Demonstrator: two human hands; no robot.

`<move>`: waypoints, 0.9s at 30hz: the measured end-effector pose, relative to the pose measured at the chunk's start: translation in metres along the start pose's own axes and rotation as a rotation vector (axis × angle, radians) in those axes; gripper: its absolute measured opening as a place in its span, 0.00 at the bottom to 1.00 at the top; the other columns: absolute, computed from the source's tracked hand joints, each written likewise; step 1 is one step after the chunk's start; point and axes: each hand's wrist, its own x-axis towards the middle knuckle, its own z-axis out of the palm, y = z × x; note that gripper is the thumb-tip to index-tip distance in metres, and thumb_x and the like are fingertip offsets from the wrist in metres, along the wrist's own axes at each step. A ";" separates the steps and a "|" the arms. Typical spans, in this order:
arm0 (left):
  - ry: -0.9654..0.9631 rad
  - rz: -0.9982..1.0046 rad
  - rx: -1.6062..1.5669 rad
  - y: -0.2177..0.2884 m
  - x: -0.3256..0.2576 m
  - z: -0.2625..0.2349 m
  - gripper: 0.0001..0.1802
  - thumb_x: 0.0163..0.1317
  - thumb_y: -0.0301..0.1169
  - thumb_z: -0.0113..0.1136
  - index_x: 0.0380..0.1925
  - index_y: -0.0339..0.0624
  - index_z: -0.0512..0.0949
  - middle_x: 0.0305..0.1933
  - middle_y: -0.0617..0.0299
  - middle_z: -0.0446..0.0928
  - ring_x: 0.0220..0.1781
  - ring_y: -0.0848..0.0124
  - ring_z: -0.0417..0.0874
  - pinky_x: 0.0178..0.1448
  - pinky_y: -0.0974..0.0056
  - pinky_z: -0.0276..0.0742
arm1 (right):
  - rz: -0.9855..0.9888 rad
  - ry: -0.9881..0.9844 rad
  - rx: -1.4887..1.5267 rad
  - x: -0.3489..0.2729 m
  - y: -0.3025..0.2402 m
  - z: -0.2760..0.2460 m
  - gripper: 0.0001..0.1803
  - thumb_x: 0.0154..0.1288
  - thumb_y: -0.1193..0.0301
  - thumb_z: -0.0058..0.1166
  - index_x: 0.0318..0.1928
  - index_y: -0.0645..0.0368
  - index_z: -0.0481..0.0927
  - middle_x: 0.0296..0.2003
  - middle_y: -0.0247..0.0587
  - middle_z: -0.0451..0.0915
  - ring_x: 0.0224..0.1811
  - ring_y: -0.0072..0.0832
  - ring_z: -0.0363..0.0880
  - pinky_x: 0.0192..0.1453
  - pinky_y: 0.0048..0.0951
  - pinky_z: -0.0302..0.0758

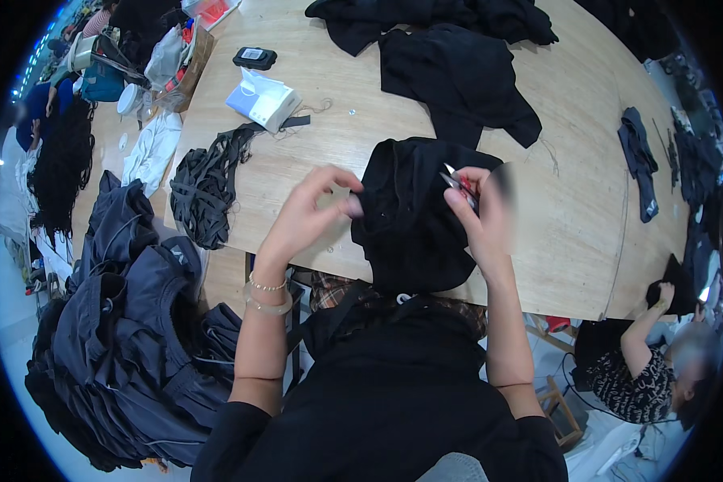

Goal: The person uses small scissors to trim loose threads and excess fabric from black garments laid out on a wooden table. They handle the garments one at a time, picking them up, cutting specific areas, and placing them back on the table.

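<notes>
A black garment (410, 217) lies bunched at the near edge of the wooden table (570, 241) and hangs toward my lap. My left hand (313, 210) pinches a fold of the fabric at its left side between thumb and fingers. My right hand (478, 210) holds small red-handled thread snips (460, 183) against the garment's upper right side, blades pointing up and left.
More black garments (458, 76) lie further back on the table. A bundle of dark straps (205, 189), a white box (263, 98) and a black phone (255, 57) sit at left. Dark blue clothes (128, 321) pile up at my left. Another person (659, 369) works at right.
</notes>
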 end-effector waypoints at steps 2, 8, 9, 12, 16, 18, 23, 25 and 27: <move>-0.122 0.196 0.331 0.013 -0.008 0.003 0.10 0.70 0.30 0.59 0.44 0.34 0.77 0.43 0.63 0.81 0.50 0.71 0.79 0.61 0.64 0.71 | 0.064 -0.043 0.099 -0.008 0.007 0.000 0.14 0.67 0.65 0.63 0.46 0.60 0.77 0.35 0.31 0.77 0.39 0.18 0.74 0.45 0.22 0.71; 0.064 -0.217 -0.356 0.006 -0.005 0.036 0.07 0.67 0.27 0.63 0.40 0.36 0.77 0.38 0.68 0.81 0.38 0.81 0.77 0.45 0.72 0.71 | 0.049 -0.006 0.249 -0.017 0.012 0.009 0.12 0.70 0.67 0.60 0.45 0.61 0.76 0.35 0.30 0.78 0.38 0.16 0.73 0.46 0.19 0.70; 0.083 -0.209 -0.548 0.004 0.000 0.041 0.09 0.69 0.26 0.62 0.45 0.38 0.74 0.36 0.66 0.81 0.38 0.84 0.76 0.43 0.76 0.69 | 0.026 0.008 0.185 -0.018 0.007 0.009 0.12 0.68 0.68 0.61 0.45 0.61 0.77 0.35 0.31 0.78 0.38 0.17 0.73 0.45 0.20 0.70; 0.143 -0.156 -0.690 0.017 0.010 0.049 0.15 0.68 0.24 0.61 0.51 0.39 0.69 0.39 0.61 0.82 0.41 0.82 0.78 0.44 0.77 0.71 | -0.058 0.071 -0.010 -0.018 -0.008 0.005 0.12 0.64 0.70 0.65 0.43 0.61 0.78 0.34 0.34 0.78 0.37 0.20 0.75 0.42 0.22 0.72; 0.135 -0.112 -0.624 0.038 0.016 0.054 0.21 0.67 0.19 0.59 0.57 0.41 0.65 0.41 0.62 0.82 0.41 0.83 0.78 0.44 0.78 0.71 | -0.204 0.169 -0.219 -0.016 -0.024 0.000 0.14 0.59 0.70 0.69 0.40 0.61 0.79 0.31 0.38 0.78 0.33 0.28 0.75 0.39 0.27 0.73; 0.123 -0.100 -0.542 0.042 0.015 0.054 0.21 0.67 0.19 0.59 0.57 0.41 0.66 0.42 0.61 0.82 0.41 0.83 0.78 0.44 0.78 0.70 | -0.252 0.185 -0.274 -0.014 -0.028 -0.001 0.14 0.58 0.70 0.70 0.40 0.61 0.79 0.31 0.38 0.78 0.33 0.29 0.74 0.37 0.28 0.73; 0.112 -0.086 -0.515 0.045 0.012 0.053 0.21 0.67 0.18 0.58 0.57 0.40 0.65 0.44 0.60 0.82 0.43 0.82 0.79 0.45 0.78 0.69 | -0.277 0.158 -0.291 -0.012 -0.025 0.002 0.13 0.58 0.70 0.70 0.39 0.61 0.80 0.31 0.38 0.79 0.32 0.30 0.75 0.37 0.28 0.73; 0.102 -0.082 -0.495 0.044 0.010 0.052 0.21 0.67 0.18 0.58 0.57 0.40 0.66 0.44 0.59 0.82 0.44 0.82 0.79 0.47 0.77 0.70 | -0.226 0.126 -0.189 -0.011 -0.022 0.006 0.13 0.59 0.70 0.70 0.39 0.61 0.79 0.31 0.36 0.79 0.32 0.25 0.74 0.37 0.25 0.72; 0.091 -0.081 -0.481 0.044 0.009 0.051 0.21 0.67 0.18 0.58 0.57 0.40 0.66 0.45 0.58 0.82 0.47 0.81 0.79 0.50 0.76 0.70 | -0.145 0.071 -0.036 -0.009 -0.022 0.008 0.12 0.60 0.71 0.69 0.39 0.61 0.79 0.31 0.34 0.79 0.31 0.20 0.73 0.37 0.22 0.71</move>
